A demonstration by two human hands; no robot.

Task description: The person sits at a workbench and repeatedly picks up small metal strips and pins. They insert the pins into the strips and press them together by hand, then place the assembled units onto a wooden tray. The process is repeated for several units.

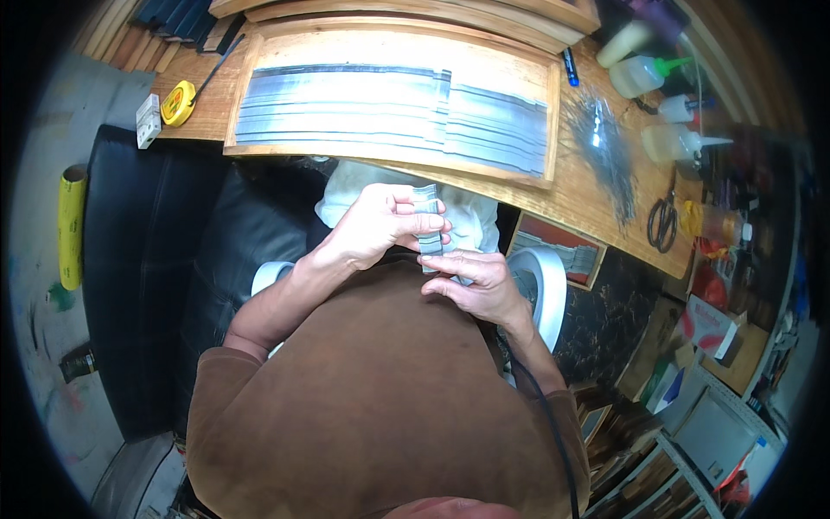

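Note:
In front of my chest, my left hand (376, 227) is closed round a small stack of thin grey strips (430, 246), its thumb lying across them. The stack stands roughly lengthwise, its far end poking out beyond my fingers. My right hand (480, 284) is at the near end of the stack, its fingertips on the strips and its thumb curled below. Just past my hands, a shallow wooden tray (389, 163) on the bench holds long rows of similar grey strips (337, 104), packed side by side. The palm sides of both hands are hidden.
Right of the tray lie loose thin dark wires (605, 156), black scissors (663, 223) and a squeeze bottle with a green tip (640, 76). At left are a yellow tape measure (179, 104) and a small white box (148, 121). Below the bench, a second tray (553, 251) holds strips.

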